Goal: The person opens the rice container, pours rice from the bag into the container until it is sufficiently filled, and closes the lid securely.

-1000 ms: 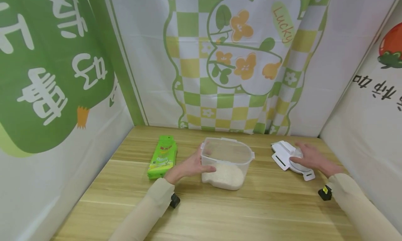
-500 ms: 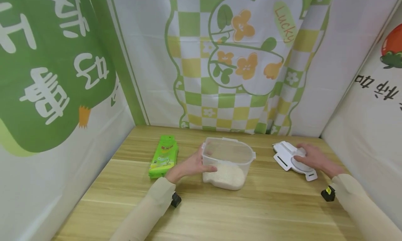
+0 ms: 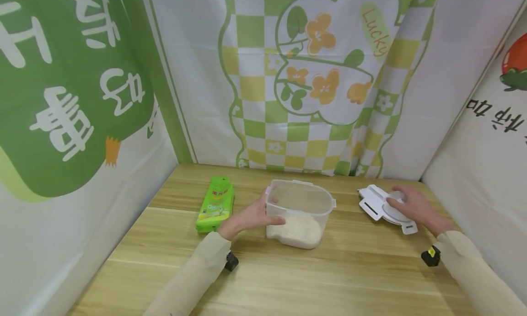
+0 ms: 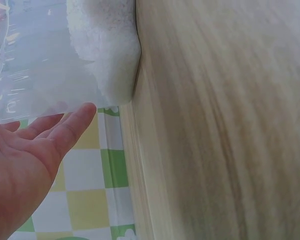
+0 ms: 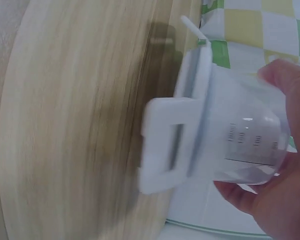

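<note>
A clear plastic storage box (image 3: pixel 325 211) with white rice (image 3: pixel 298 230) in its bottom stands lidless on the table. My left hand (image 3: pixel 252 216) holds it at its left end, thumb on the near wall and fingers behind. In the left wrist view those fingertips lie against the box's wall. To the right, my right hand (image 3: pixel 416 209) grips a clear measuring cup (image 5: pixel 255 145) on the white lid (image 3: pixel 372 200). Printed marks run along the cup. The lid has slotted side tabs, and a shadow falls on the table beneath it; whether it is fully off the table I cannot tell.
A green packet (image 3: pixel 216 204) lies left of the box, close to my left wrist. The wooden table (image 3: pixel 288 284) meets a patterned cloth (image 3: pixel 280 124) at the back, with further cloth walls on both sides.
My right hand's fingers have closed in on the cup, and the lid's near edge has shifted slightly up in the picture. The left hand and box stay put.
</note>
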